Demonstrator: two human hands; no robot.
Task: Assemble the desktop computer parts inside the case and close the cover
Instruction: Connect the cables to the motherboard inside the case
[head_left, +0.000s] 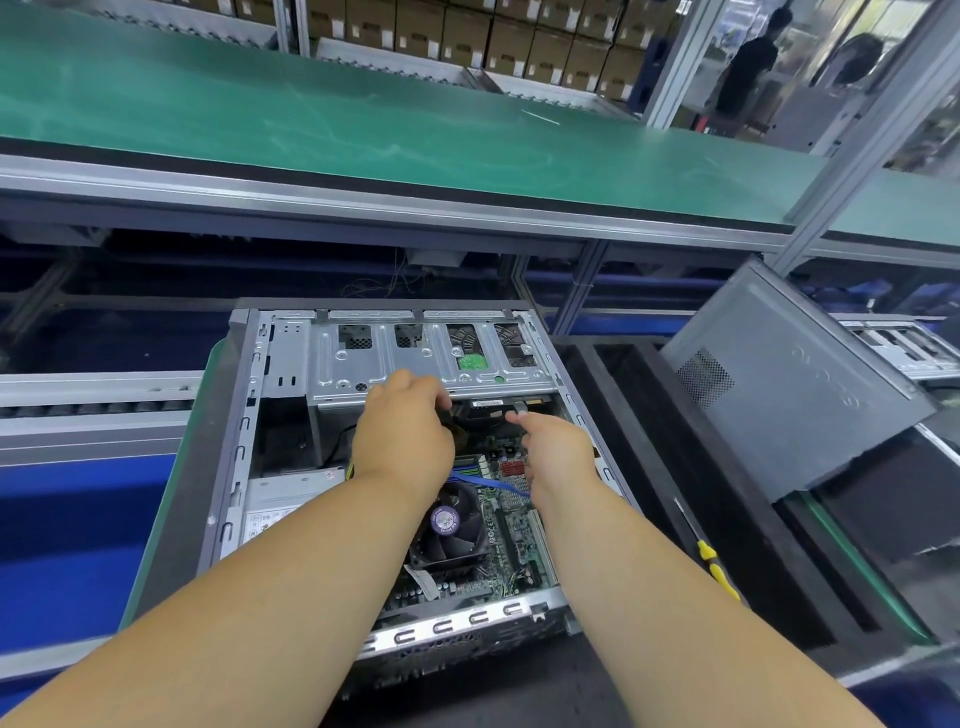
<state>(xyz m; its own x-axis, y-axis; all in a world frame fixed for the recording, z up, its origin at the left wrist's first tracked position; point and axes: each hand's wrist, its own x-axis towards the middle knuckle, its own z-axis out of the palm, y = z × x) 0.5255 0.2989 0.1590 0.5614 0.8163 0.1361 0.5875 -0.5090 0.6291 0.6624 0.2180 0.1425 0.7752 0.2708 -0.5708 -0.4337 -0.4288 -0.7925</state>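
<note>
Steel case (291, 364), ribbed fan (452, 525)

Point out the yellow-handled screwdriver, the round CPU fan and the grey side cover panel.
Yellow-handled screwdriver (719, 570), head view, on its yellow handle.
Round black CPU fan (445, 521), head view, on its purple hub sticker.
Grey metal side cover panel (800, 384), head view, on its flat face.

The case (291, 364) was bare grey sheet metal, dull-bright and stamped; its cover (795, 384), leaning at the right, looked matt dark grey metal with a perforated patch. The screwdriver (714, 564) had a glossy yellow plastic handle. The bench mat (311, 124) was smooth green, faintly scuffed
</note>
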